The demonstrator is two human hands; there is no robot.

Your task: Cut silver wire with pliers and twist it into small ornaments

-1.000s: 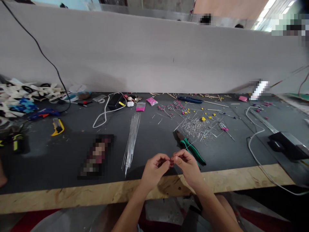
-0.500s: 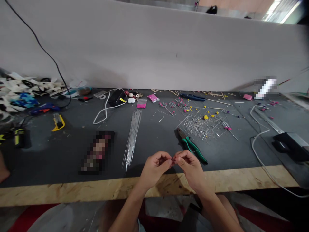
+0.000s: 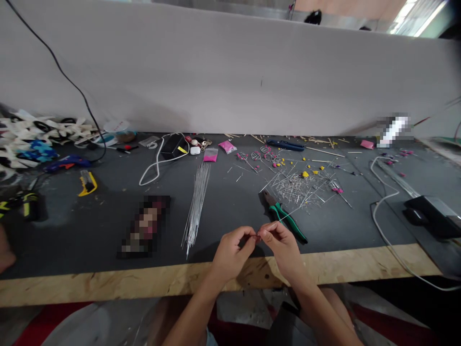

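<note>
My left hand and my right hand meet fingertip to fingertip above the table's front edge. Both are closed in a pinch. A thin silvery wire sticks out past my right fingers towards the back right. Between the fingertips is a tiny dark reddish piece, mostly hidden and too small to name. Beyond my right hand lie green-handled pliers on the tabletop. To the left of my left hand is a bundle of straight metal wires.
Cut wire pieces lie in a heap behind the pliers, with yellow bits among them. Small wire shapes with pink parts are further back. A yellow utility knife, a white cable and pink packets also lie about. Another person's hand shows at far left.
The thin wire at my right hand now points more towards the back right and shows more clearly. My fingers have shifted only slightly, still pinched together.
</note>
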